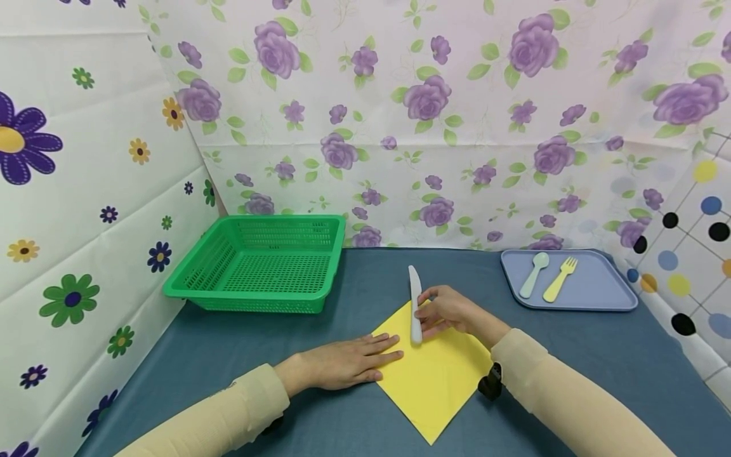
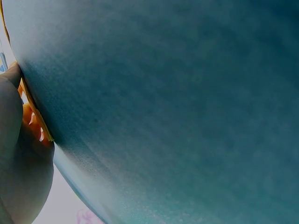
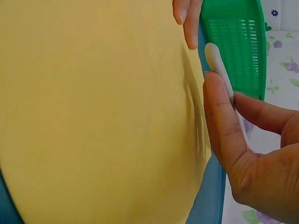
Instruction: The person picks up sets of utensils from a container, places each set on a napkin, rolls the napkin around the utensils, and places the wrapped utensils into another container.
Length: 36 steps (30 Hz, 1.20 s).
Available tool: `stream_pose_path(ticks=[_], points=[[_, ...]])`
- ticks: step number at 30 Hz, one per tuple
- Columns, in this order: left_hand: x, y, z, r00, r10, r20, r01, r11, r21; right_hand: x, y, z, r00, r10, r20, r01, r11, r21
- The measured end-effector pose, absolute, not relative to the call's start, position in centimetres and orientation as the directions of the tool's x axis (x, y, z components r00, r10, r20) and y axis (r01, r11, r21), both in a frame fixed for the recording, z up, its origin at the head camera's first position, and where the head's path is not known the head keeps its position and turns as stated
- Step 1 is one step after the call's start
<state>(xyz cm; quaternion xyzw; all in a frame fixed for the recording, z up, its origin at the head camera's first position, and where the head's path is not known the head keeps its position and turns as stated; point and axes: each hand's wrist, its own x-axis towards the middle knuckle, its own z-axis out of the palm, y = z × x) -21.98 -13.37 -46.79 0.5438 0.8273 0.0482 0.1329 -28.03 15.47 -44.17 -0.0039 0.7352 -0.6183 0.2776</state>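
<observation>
A yellow napkin [image 1: 436, 387] lies like a diamond on the blue-grey tablecloth, one corner pointing at the wearer. My left hand [image 1: 348, 363] rests flat on its left corner, fingers straight. Over the napkin's upper part, my right hand [image 1: 448, 311] pinches a white knife [image 1: 415, 304] between thumb and fingers, its blade pointing away. In the right wrist view the knife's rounded handle end [image 3: 215, 58] sticks out past the fingertips, close over the napkin [image 3: 103, 112]. The left wrist view shows mostly tablecloth [image 2: 163, 112], with part of the left hand [image 2: 23, 163] at its edge.
A green plastic basket [image 1: 257, 295] stands at the back left. At the back right, a blue-grey tray [image 1: 599, 285] holds a pale green spoon [image 1: 533, 276] and a yellow fork [image 1: 561, 279]. Flowered cloth [image 1: 388, 127] hangs behind the table and along its sides.
</observation>
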Motion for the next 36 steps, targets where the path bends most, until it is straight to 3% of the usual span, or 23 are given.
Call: stream_pose_path(ticks=[18, 36], points=[[-21.9, -13.3, -46.6, -0.377, 0.911, -0.166, 0.89, 0.406, 0.208, -26.8, 14.2, -45.0, -0.849, -0.327, -0.416, 0.343, 0.259, -0.903], [-22.0, -13.4, -46.8, -0.378, 0.911, -0.162, 0.882, 0.408, 0.235, -26.1, 13.0, -44.8, -0.876, -0.25, -0.413, 0.3, 0.389, -0.871]])
